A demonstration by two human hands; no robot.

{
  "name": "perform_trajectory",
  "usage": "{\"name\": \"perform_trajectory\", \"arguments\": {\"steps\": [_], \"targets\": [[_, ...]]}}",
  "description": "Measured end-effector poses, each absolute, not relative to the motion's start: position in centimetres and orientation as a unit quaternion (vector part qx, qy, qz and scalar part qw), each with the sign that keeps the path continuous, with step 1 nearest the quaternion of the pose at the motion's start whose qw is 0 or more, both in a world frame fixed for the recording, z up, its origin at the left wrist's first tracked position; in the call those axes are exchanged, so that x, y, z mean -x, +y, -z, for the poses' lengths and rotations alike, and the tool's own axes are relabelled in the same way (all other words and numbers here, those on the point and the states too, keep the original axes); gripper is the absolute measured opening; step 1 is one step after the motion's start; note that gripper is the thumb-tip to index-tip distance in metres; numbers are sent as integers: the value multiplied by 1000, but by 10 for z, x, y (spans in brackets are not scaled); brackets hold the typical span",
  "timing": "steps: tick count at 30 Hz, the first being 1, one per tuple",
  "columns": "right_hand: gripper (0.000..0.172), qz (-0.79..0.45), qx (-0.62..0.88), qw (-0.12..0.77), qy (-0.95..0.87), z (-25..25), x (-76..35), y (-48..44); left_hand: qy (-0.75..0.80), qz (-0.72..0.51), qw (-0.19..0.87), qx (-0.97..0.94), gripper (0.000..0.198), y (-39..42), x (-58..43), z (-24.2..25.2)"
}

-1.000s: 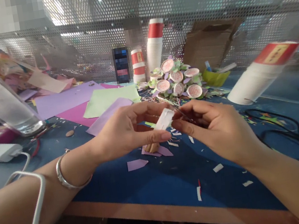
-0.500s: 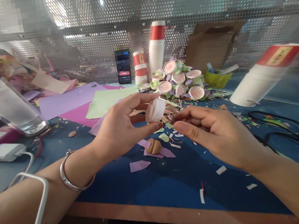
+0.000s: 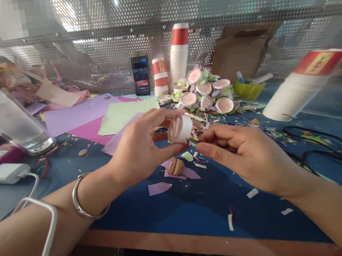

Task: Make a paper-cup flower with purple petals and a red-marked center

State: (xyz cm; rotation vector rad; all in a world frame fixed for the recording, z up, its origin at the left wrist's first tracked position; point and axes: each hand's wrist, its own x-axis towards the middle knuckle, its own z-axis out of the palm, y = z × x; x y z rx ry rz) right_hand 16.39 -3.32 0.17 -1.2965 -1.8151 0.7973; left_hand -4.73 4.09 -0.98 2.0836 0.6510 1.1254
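Between the thumb and fingers of my left hand [image 3: 141, 144] is a short white paper cup piece [image 3: 184, 128], held tilted on its side above the table. Close to its right, my right hand [image 3: 247, 154] has thumb and fingers pinched together. Something small and dark may show at those fingertips, but I cannot make it out. Below the hands lie a brown folded paper piece [image 3: 175, 166] and a purple pointed paper strip [image 3: 159, 188]. Just behind is a cluster of round cup bottoms [image 3: 204, 89] with green and purple paper bits.
Stacked paper cups [image 3: 178, 59] stand at the back; another cup stack [image 3: 304, 84] leans at right. A phone [image 3: 142, 76] is propped upright. Coloured sheets [image 3: 127, 113] and a glass of water [image 3: 15, 119] are left, black cables [image 3: 335, 148] right. Paper scraps litter the blue table [image 3: 205, 214].
The white cup piece has shifted slightly right and turned in my left hand. My right hand has moved slightly left, fingers still pinched.
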Motion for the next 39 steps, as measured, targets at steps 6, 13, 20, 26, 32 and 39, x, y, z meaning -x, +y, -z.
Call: {"name": "perform_trajectory", "arguments": {"steps": [6, 13, 20, 26, 32, 39], "targets": [[29, -305, 509, 369, -715, -2, -164, -32, 256, -429, 325, -803, 56, 41, 48, 10], [32, -295, 524, 364, -712, 1, -165, -31, 269, -432, 286, -812, 53, 37, 49, 6], [31, -282, 525, 356, -720, 2, -164, -29, 280, -422, 283, -815, 51, 36, 49, 6], [29, -281, 511, 359, -729, -1, -164, -32, 280, -409, 308, -812, 50, 36, 49, 5], [28, -287, 502, 362, -731, -3, -163, -34, 238, -403, 382, -797, 49, 40, 48, 8], [28, -300, 492, 358, -734, -7, -165, -32, 221, -418, 393, -789, 45, 42, 48, 8]]}}
